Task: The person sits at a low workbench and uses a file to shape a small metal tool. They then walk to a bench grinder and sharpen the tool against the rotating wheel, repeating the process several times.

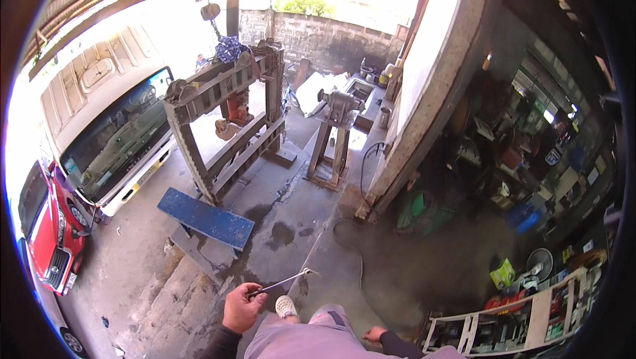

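My left hand [242,307] is closed around the dark grip of a long, thin metal hand tool [283,282], held out in front of my body. Its shaft slants up to the right and ends in a small, bright angled head; I cannot make out its exact kind. Low at my right side, beside my thigh, hangs my right hand [374,334]. It is small and partly blurred here, so how its fingers lie is unclear, and nothing shows in it. Beneath the tool, one light shoe [285,306] rests on the concrete floor.
A blue bench [205,217] stands ahead-left, before a steel press frame [222,87]. Beyond it are a truck [116,114] and a red car [58,240]. A bench vise [342,107] tops a stand ahead. A hose [361,259] crosses the floor; a cluttered rack [510,319] stands at right.
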Motion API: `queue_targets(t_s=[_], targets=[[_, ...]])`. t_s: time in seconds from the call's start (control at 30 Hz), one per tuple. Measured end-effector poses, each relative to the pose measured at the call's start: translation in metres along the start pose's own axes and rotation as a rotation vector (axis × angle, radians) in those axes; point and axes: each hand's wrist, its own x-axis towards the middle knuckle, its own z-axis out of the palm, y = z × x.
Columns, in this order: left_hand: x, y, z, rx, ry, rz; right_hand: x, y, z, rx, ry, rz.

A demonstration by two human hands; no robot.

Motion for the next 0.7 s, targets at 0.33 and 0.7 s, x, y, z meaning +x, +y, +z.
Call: queue_targets(t_s=[0.33,0.7], targets=[[0.186,0.022,-0.016,0.177,-0.159,0.029,0.114,-0.081,-0.227,0.264,0.171,0.042],[0.455,-0.124,0.045,0.130,0.071,0.028,0.427,-0.173,-0.441,0.073,0.343,-0.266]])
